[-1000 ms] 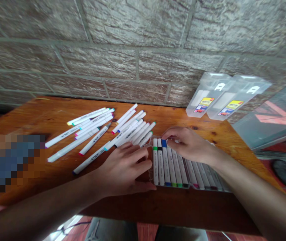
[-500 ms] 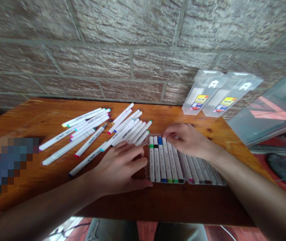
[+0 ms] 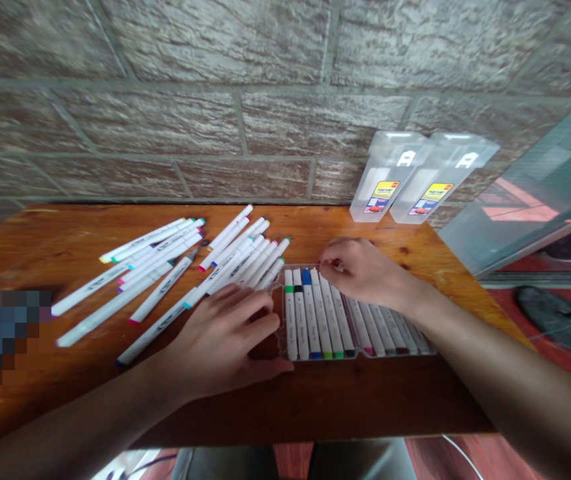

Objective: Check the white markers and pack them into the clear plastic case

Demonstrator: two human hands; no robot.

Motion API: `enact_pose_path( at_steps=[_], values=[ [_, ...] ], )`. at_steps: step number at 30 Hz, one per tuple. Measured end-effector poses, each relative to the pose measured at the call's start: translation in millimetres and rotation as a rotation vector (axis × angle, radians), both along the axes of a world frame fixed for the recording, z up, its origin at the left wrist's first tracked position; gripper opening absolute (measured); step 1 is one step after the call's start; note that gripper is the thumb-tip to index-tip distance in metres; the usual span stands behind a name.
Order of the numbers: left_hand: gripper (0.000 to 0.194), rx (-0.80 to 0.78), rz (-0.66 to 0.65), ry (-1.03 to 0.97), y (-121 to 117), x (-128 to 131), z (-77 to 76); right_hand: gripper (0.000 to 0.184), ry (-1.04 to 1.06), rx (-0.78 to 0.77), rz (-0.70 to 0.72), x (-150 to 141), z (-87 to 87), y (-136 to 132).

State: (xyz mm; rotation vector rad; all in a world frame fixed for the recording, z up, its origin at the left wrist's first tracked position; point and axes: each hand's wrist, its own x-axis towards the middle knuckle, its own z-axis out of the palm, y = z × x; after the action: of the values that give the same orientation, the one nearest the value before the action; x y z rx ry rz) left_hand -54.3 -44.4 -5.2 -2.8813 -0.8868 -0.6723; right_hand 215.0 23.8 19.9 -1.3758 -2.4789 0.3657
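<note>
A clear plastic tray (image 3: pixel 281 333) lies on the table, with several white markers (image 3: pixel 318 320) side by side in it. Some have green, black or blue bands at their ends. My left hand (image 3: pixel 230 333) grips the tray's left side, its fingers bent along the edge and its thumb at the near corner. Over the tray's far edge, my right hand (image 3: pixel 365 273) is closed with fingertips curled at the marker tops. What it pinches, if anything, is hidden. Loose white markers (image 3: pixel 165 287) with coloured ends are spread left of the tray, some partly behind my left hand.
Two clear plastic cases (image 3: pixel 420 180) with yellow labels stand at the back right, against the stone-block wall (image 3: pixel 275 127). The wooden table (image 3: pixel 310 400) ends just before my lap. A blurred-out patch (image 3: pixel 0 340) covers something at the left edge.
The view has shifted a little, so the table's things appear further left. Both hands keep nearly the same places at the tray, and the markers look unchanged.
</note>
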Motion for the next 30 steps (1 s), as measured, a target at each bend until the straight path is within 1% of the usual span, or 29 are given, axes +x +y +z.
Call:
enact_pose_path(
  at_steps=[7, 13, 24, 30],
  values=[
    [0.039, -0.002, 0.007, 0.008, 1.0, -0.1, -1.3, 0.024, 0.035, -0.020, 0.024, 1.4, 0.8, 0.2],
    [0.037, -0.011, 0.000, 0.002, 0.5, -0.7, -1.4, 0.022, 0.035, -0.040, -0.017, 2.1, 3.1, 0.5],
    [0.039, -0.001, 0.012, -0.003, 0.3, -1.5, -1.5, 0.020, -0.048, 0.013, -0.103, -0.9, 4.5, -2.8],
    [0.037, 0.004, 0.028, -0.004, 0.2, -0.2, -0.7, 0.021, -0.051, 0.022, -0.079, 0.7, 5.0, -2.2]
  ],
)
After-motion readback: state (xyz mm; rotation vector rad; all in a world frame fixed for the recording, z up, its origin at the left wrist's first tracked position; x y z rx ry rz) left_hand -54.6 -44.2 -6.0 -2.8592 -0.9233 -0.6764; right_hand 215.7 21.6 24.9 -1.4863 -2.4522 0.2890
